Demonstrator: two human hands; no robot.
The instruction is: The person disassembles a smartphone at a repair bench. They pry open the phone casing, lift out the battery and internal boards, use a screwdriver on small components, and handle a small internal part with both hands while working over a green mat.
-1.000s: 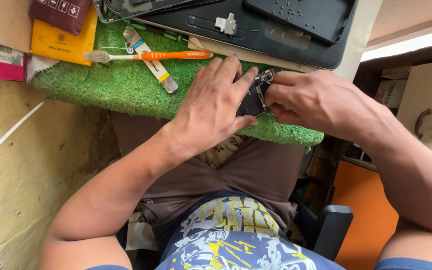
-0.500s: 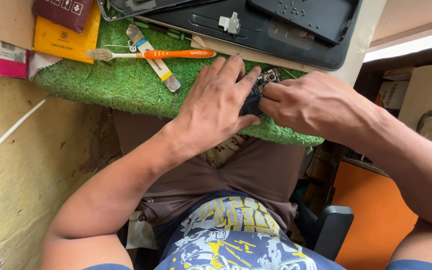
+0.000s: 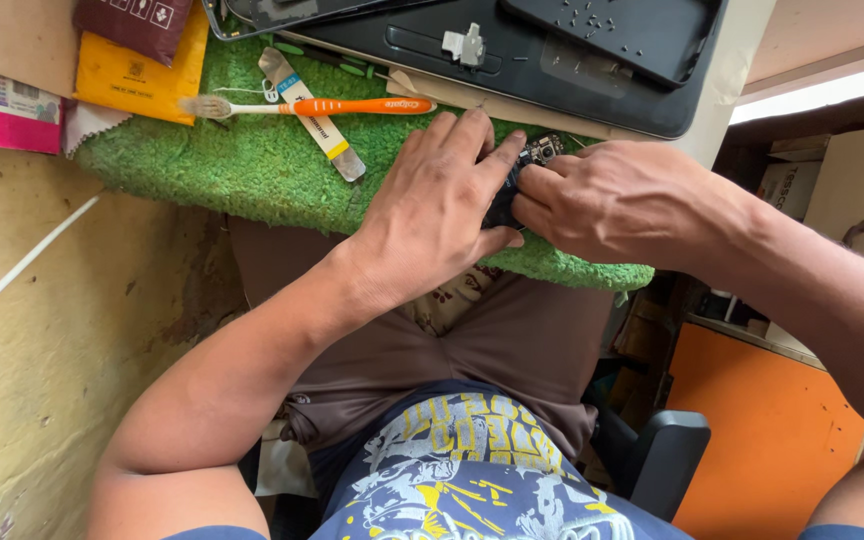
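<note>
small dark circuit board with tiny metal parts (image 3: 527, 165), pinched between both my hands at the front edge of the fuzzy green mat (image 3: 252, 160); mostly hidden, only its top corner shows. left hand (image 3: 432, 215) curls over it from the side, fingers clamped narrow on the board. right hand (image 3: 617, 200) pinches the other end, fingertips closed tight on it. i judge it light, stiff and fragile (bare components, easy to crack), best held by the edges, not the chips. just beside the left hand lies a flat metal pry tool with yellow label (image 3: 314, 115), crossed by an orange-handled toothbrush (image 3: 322, 106). behind, a black plastic laptop shell (image 3: 552, 60), apart from the hands. yellow packet (image 3: 137, 80) at far left.
</note>
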